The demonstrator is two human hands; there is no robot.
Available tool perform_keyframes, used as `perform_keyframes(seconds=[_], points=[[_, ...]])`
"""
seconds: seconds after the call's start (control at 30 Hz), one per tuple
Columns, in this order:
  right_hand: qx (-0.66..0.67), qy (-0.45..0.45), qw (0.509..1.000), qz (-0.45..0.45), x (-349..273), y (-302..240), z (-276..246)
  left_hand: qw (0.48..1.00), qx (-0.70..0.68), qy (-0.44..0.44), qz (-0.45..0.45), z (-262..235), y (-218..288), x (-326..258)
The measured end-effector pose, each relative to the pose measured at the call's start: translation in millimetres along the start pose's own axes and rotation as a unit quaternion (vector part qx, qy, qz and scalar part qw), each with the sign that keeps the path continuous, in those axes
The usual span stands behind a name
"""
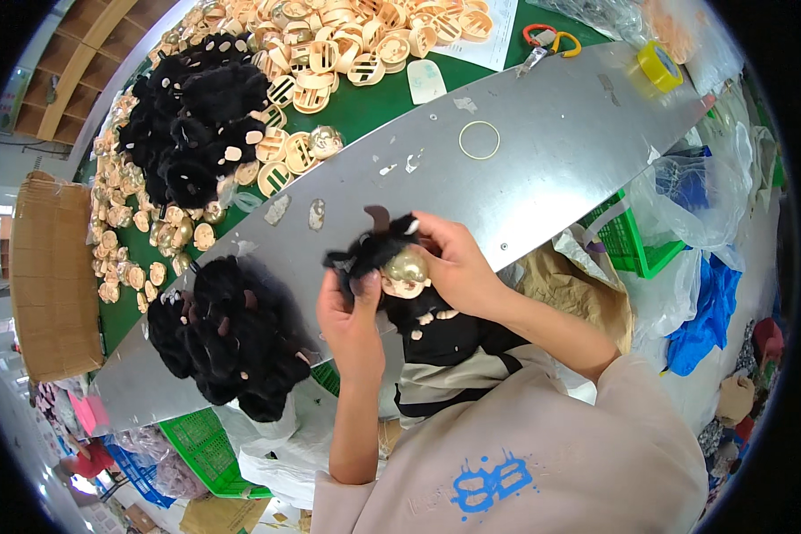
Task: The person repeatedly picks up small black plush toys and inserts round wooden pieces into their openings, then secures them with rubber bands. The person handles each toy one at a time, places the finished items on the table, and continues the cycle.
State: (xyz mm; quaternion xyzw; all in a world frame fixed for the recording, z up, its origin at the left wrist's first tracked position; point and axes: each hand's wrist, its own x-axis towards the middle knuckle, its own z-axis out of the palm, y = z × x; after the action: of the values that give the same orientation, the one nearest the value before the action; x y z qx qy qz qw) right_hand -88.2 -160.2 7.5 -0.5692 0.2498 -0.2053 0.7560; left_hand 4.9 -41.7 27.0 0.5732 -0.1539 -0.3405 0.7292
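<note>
Over the near edge of the grey metal table, both hands hold a small black plush toy with little ears and a dark brown horn-like piece on top. In its front sits a pale plastic face piece with a shiny gold dome. My left hand grips the plush from the left, its thumb pressed near the face piece. My right hand closes on the right side, thumb beside the dome. Part of the plush hangs below, against my dark clothing.
Black plush pieces lie in one pile on the table and another on the green surface. Many pale plastic face pieces are heaped there. Scissors, yellow tape and a rubber band lie farther right. Green crates flank me.
</note>
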Motion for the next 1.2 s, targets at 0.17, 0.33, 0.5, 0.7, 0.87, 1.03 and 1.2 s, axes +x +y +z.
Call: perform_keyframes(seconds=[0.17,0.33,0.5,0.7,0.87,1.03,1.2], points=[[0.134,-0.031,0.984,0.116,48,-16,-1,0.992,-0.083,0.007,-0.094,-8,11,41],[0.022,-0.215,0.976,-0.015,101,-37,-26,0.993,0.073,-0.078,-0.055,-18,41,70],[-0.432,-0.272,0.749,-0.422,117,-65,-46,0.757,0.511,-0.253,0.318,-19,75,104],[-0.484,-0.209,0.662,-0.533,111,-46,-45,0.708,0.560,-0.280,0.327,-17,71,108],[-0.423,-0.309,0.781,-0.341,80,-74,-46,0.704,0.531,-0.310,0.356,-19,89,99],[-0.461,-0.343,0.736,-0.357,47,-109,-29,0.643,0.533,-0.359,0.416,-12,105,74],[-0.525,-0.325,0.731,-0.289,20,-122,-50,0.602,0.598,-0.324,0.420,-44,116,76]])
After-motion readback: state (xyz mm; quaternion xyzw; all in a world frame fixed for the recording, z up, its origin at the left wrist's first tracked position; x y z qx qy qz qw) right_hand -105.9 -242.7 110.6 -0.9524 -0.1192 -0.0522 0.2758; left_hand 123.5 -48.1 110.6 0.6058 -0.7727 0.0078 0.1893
